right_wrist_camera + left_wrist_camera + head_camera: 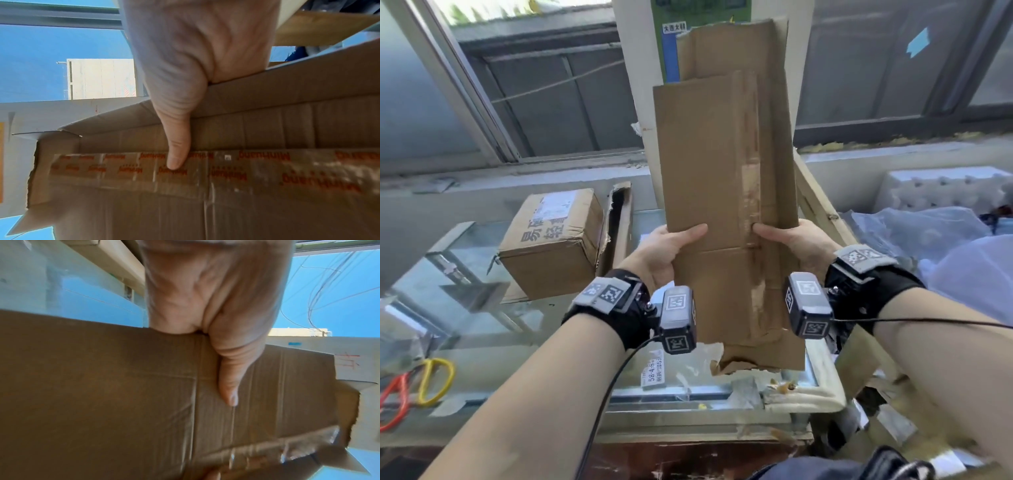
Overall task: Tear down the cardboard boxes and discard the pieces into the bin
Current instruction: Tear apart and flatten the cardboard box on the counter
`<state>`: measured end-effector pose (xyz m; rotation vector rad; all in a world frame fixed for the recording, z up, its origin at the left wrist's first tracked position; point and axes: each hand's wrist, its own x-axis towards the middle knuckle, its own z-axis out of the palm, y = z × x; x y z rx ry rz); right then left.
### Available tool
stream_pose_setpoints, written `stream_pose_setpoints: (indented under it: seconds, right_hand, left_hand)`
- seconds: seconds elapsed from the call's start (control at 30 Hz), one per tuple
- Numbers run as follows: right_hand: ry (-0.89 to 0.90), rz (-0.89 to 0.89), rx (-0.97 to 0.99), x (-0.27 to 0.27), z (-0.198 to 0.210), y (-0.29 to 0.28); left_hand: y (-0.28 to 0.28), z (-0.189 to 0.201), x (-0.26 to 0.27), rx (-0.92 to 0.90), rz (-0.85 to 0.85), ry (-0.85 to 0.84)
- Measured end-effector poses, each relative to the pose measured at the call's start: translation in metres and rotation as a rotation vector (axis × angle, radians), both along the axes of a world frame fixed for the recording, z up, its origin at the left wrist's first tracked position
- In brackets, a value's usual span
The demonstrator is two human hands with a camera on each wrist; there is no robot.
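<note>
Two hands engaged: left hand [667, 251] and right hand [796, 245] both held one flattened brown cardboard sheet stack [722, 178] upright above a glass-topped table [482, 274].
Left hand: clenched on the sheet's left edge, thumb [230, 382] laid flat across the near face, fingers hidden behind.
Right hand: clenched on the right edge, thumb [176, 152] pressing a strip of clear packing tape with red lettering [226, 168].
Sheet condition: several layers folded together, lower end ragged, creases running lengthwise.
Location of work: raised in front of a window frame, clear of the table.
Remaining stock: one sealed brown cardboard box with a white label [551, 240] stood on the table at left, a torn flap [619, 219] just beside it.
Bin: could not be identified with certainty.
Other items: red and yellow looped handles [417, 387] at the table's near left.
Step judged: tearing or folding the sheet smaller.
Handling advice: thumbs should close up on one crease, hands twisting in opposite directions; taped seam would likely resist, so begin away from the tape.
</note>
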<state>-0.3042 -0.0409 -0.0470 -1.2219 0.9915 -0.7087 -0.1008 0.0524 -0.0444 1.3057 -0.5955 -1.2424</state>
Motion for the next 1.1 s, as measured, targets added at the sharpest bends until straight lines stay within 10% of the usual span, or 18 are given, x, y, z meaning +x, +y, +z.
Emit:
stream_pose_setpoints:
  seconds: [0.3, 0.57, 0.8, 0.93, 1.1]
  right_hand:
    - [0.046, -0.043, -0.132, 0.006, -0.015, -0.008]
    - [0.005, 0.052, -0.033, -0.009, -0.014, -0.015]
    - [0.282, -0.215, -0.317, 0.012, -0.006, -0.039]
    - [-0.100, -0.299, -0.249, 0.011, 0.024, -0.036]
    - [-0.287, -0.748, -0.331, 0.008, 0.030, -0.042]
  left_hand:
    - [-0.023, 0.024, 0.001, -0.049, 0.218, -0.107]
    - [-0.015, 0.022, 0.004, -0.126, 0.038, 0.131]
    - [-0.039, 0.066, 0.000, -0.534, 0.418, -0.745]
    - [-0.049, 0.070, -0.002, -0.769, 0.467, -1.452]
    - [-0.050, -0.005, -0.006, -0.696, 0.197, -1.668]
